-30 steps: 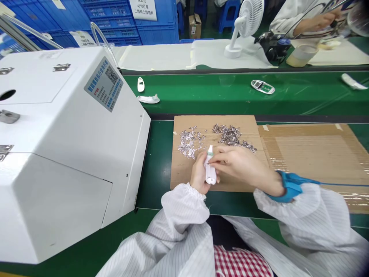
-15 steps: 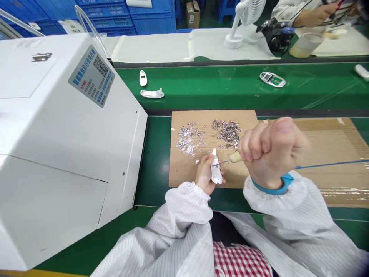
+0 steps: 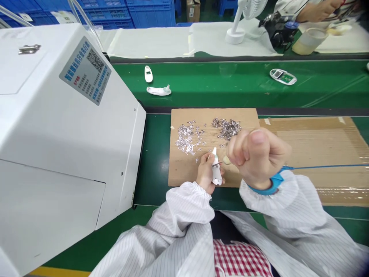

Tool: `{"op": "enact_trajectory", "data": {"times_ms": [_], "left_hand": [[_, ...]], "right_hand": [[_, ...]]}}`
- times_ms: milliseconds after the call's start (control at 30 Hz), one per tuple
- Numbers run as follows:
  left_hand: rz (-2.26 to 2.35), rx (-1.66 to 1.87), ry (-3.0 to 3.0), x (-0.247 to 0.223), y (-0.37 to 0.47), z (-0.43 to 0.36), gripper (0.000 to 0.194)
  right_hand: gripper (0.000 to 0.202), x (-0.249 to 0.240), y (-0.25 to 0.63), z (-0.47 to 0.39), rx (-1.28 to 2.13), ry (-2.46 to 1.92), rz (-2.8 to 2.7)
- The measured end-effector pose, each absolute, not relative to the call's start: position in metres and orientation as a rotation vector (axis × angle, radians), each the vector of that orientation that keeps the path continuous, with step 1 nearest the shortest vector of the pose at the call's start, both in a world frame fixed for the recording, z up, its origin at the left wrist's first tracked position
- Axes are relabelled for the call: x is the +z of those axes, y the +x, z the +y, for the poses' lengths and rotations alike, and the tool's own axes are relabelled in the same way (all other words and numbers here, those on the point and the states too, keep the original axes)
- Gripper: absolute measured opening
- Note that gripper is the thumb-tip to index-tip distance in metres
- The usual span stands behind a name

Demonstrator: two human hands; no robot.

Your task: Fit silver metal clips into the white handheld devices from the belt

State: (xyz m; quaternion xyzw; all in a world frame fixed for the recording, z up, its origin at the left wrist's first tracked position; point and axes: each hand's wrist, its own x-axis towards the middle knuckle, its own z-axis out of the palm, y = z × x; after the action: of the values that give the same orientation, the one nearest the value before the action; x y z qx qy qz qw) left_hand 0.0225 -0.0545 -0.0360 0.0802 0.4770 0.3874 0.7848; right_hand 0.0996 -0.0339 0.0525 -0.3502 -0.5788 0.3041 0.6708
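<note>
My left hand [image 3: 205, 173] is closed around a white plastic device housing [image 3: 216, 174], its narrow tip pointing away from me. My right hand [image 3: 259, 154] is a fist around a thin-shafted tool with a cream handle [image 3: 226, 160]. The tool's thin metal end reaches the housing near its middle; the exact contact point is too small to make out. Just beyond the hands, a pile of small silvery metal pieces [image 3: 186, 139] and a darker pile of small metal parts [image 3: 229, 129] lie on a cardboard sheet [image 3: 184, 173].
A large white machine [image 3: 72, 134] fills the left side. Across the back runs a green conveyor [image 3: 216, 84] carrying white housing parts [image 3: 159, 90] and one with a circuit board [image 3: 283, 77]. A blue wrist-strap cord [image 3: 325, 166] stretches right. A co-worker's hand [image 3: 319, 10] shows beyond.
My right hand has moved left and closer to the housing, with the tool's handle turned more behind the fist. The parts on the conveyor have shifted right. My left hand stays nearly still.
</note>
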Motion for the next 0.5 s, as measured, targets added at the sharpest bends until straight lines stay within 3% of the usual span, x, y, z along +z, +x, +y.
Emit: {"op": "enact_trajectory", "data": {"times_ms": [233, 500], "left_hand": [[0.984, 0.814, 0.122, -0.032, 0.019, -0.052, 0.009], [0.977, 0.821, 0.122, -0.034, 0.018, -0.052, 0.014]], "right_hand": [[0.051, 0.064, 0.104, -0.032, 0.646, -0.804, -1.167], [0.053, 0.060, 0.106, -0.032, 0.666, -0.921, -1.185]]}}
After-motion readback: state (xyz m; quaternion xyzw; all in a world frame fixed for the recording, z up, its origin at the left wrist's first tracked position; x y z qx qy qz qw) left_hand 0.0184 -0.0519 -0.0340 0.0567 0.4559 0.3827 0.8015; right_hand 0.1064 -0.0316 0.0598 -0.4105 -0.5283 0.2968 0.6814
